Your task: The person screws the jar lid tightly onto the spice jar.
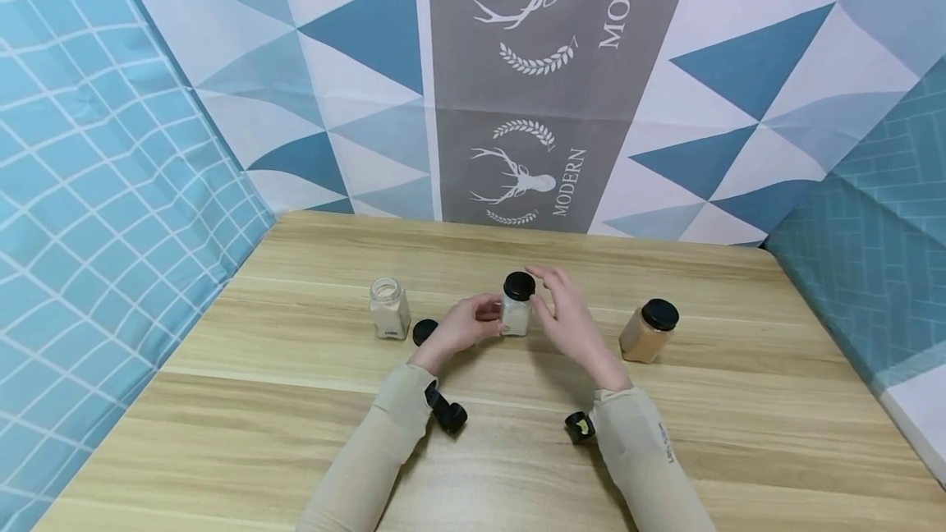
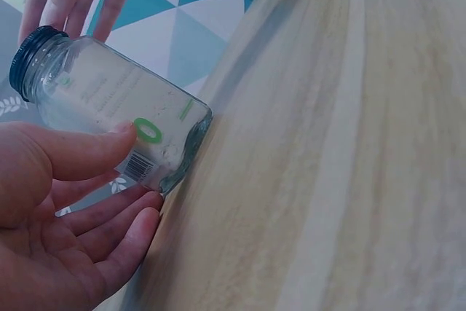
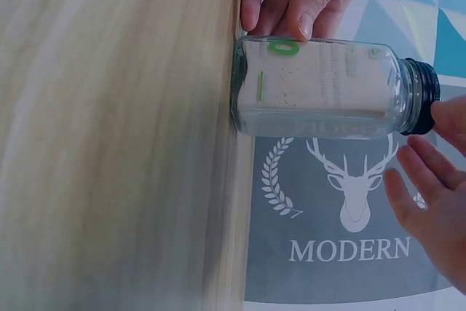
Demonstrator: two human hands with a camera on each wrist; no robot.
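A square glass jar (image 1: 516, 317) of pale powder with a black lid (image 1: 520, 286) stands upright on the table. In the left wrist view, the jar (image 2: 109, 92) bears a green ring mark and a barcode label. My left hand (image 1: 467, 323) holds its lower part, thumb on one side and fingers on the other. My right hand (image 1: 563, 318) is at the lid, its fingers spread. From the right wrist view, the thumb of that hand (image 3: 440, 202) meets the lid's edge and its fingers look relaxed; firm contact by those fingers cannot be made out.
To the left stands an uncapped jar (image 1: 389, 314) of pale powder, with a loose black lid (image 1: 424, 331) beside it. A black-lidded jar (image 1: 646, 333) of orange-brown powder stands to the right. Patterned cloth (image 1: 369, 105) hangs behind the wooden table (image 1: 510, 466).
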